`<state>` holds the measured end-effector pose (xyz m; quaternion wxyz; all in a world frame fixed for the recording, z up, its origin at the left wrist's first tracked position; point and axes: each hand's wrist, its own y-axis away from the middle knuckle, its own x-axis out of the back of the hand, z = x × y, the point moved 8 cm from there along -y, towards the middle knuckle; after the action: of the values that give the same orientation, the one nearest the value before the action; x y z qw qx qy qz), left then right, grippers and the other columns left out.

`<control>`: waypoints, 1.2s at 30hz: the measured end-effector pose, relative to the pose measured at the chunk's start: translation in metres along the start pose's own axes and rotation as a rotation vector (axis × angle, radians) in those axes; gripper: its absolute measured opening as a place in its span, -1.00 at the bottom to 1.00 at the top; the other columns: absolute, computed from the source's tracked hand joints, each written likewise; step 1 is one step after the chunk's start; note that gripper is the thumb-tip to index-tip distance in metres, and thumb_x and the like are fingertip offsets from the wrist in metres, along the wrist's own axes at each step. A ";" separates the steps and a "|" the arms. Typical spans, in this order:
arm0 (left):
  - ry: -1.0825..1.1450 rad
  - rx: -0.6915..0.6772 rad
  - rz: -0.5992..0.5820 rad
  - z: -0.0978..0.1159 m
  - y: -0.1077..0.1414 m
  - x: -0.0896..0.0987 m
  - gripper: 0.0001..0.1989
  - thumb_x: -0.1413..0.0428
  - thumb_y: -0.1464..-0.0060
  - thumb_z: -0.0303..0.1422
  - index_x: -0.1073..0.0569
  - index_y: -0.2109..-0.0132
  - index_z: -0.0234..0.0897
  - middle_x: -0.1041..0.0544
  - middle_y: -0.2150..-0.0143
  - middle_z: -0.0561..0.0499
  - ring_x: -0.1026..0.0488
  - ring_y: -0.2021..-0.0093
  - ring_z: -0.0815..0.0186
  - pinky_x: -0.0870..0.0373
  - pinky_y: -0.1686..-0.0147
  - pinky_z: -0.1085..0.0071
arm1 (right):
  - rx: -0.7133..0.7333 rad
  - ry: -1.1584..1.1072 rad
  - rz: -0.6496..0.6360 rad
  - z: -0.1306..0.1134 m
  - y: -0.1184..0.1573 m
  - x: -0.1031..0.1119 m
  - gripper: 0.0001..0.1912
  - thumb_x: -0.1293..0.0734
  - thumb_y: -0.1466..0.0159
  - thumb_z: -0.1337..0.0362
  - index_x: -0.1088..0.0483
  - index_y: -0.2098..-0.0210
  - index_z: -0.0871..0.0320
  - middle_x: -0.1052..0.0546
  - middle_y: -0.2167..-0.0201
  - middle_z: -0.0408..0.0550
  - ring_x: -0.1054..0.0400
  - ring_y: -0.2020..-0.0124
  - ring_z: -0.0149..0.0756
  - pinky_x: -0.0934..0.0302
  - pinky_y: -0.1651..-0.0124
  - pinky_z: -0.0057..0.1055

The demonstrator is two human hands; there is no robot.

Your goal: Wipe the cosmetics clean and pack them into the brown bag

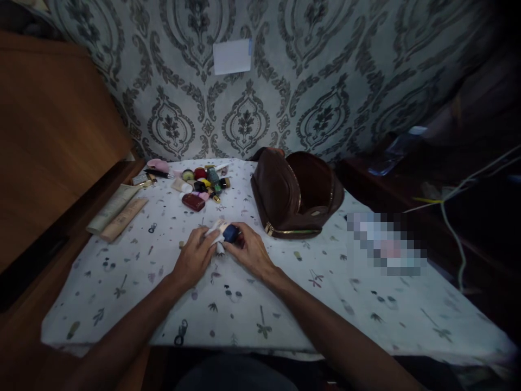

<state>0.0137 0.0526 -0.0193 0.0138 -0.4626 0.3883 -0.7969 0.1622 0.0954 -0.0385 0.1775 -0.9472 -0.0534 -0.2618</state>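
Bag stands open beyond right hand; cosmetics, tubes lie left.

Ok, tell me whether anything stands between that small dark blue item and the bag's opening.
Beyond the right hand holding the blue item, nothing visible stands on the cloth; the brown bag's own left side partly blocks its opening.

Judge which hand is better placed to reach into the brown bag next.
Probably right: though holding the dark-blue item, the right hand lies nearer the open bag than the left hand.
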 end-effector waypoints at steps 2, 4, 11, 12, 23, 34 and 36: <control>-0.022 -0.070 -0.001 0.008 0.000 0.001 -0.65 0.04 -0.31 -0.43 -0.35 -0.20 -0.20 -0.38 0.00 -0.15 -0.39 -0.02 0.18 -0.46 0.04 0.27 | -0.023 -0.008 -0.012 0.000 0.000 0.000 -0.57 -0.38 -0.15 0.18 -0.36 0.00 0.17 -0.51 0.27 -0.05 -0.39 0.34 -0.25 -0.31 0.21 -0.32; -0.018 -0.104 -0.003 0.012 -0.001 0.001 -0.64 0.06 -0.31 -0.44 -0.35 -0.21 -0.18 -0.38 0.00 -0.14 -0.39 -0.02 0.18 -0.46 0.03 0.26 | -0.031 -0.007 -0.032 -0.001 0.000 0.001 -0.55 -0.36 -0.18 0.17 -0.35 -0.03 0.17 -0.52 0.29 -0.07 -0.37 0.39 -0.28 -0.29 0.24 -0.34; 0.082 0.159 -0.049 -0.015 -0.001 -0.004 -0.61 0.05 -0.31 -0.33 -0.35 -0.23 -0.19 -0.36 -0.03 -0.16 -0.39 -0.01 0.16 -0.45 0.03 0.22 | 0.023 0.022 -0.052 -0.002 0.000 0.000 -0.59 -0.28 -0.28 0.10 -0.34 -0.06 0.17 -0.50 0.15 0.03 -0.41 0.18 -0.19 -0.30 0.11 -0.27; 0.099 0.190 -0.056 -0.019 0.000 -0.005 -0.60 0.05 -0.31 -0.32 -0.34 -0.24 -0.20 -0.36 -0.03 -0.15 -0.38 -0.01 0.16 -0.43 0.01 0.21 | 0.028 0.034 -0.041 -0.001 0.000 0.000 -0.58 -0.31 -0.26 0.12 -0.34 -0.06 0.16 -0.48 0.11 0.04 -0.41 0.14 -0.17 -0.30 0.07 -0.25; 0.125 0.239 -0.113 -0.026 0.000 -0.009 -0.61 0.06 -0.32 -0.30 -0.28 -0.24 -0.24 -0.43 0.01 -0.12 -0.40 -0.02 0.17 -0.40 -0.03 0.22 | -0.003 0.027 0.008 0.002 0.000 0.000 -0.47 -0.39 -0.14 0.19 -0.33 -0.10 0.14 -0.48 0.05 0.06 -0.42 0.14 -0.15 -0.33 0.06 -0.22; 0.014 -0.035 -0.016 0.007 0.000 0.000 -0.70 0.05 -0.30 -0.43 -0.36 -0.13 -0.24 -0.37 0.03 -0.14 -0.38 0.01 0.18 -0.45 0.06 0.27 | -0.026 0.086 -0.080 -0.004 0.001 -0.001 -0.60 -0.31 -0.25 0.10 -0.36 -0.01 0.18 -0.53 0.28 -0.03 -0.39 0.37 -0.26 -0.28 0.23 -0.32; 0.038 -0.052 -0.019 0.008 0.000 0.000 -0.70 0.06 -0.31 -0.44 -0.36 -0.14 -0.23 -0.36 0.02 -0.14 -0.38 0.00 0.19 -0.44 0.04 0.27 | 0.001 0.115 -0.069 -0.003 0.001 -0.002 -0.60 -0.30 -0.27 0.11 -0.35 -0.03 0.20 -0.50 0.21 0.02 -0.40 0.31 -0.22 -0.30 0.17 -0.27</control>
<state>0.0199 0.0481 -0.0171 -0.0131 -0.4511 0.4048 -0.7953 0.1598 0.0938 -0.0375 0.1716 -0.9281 -0.0757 -0.3216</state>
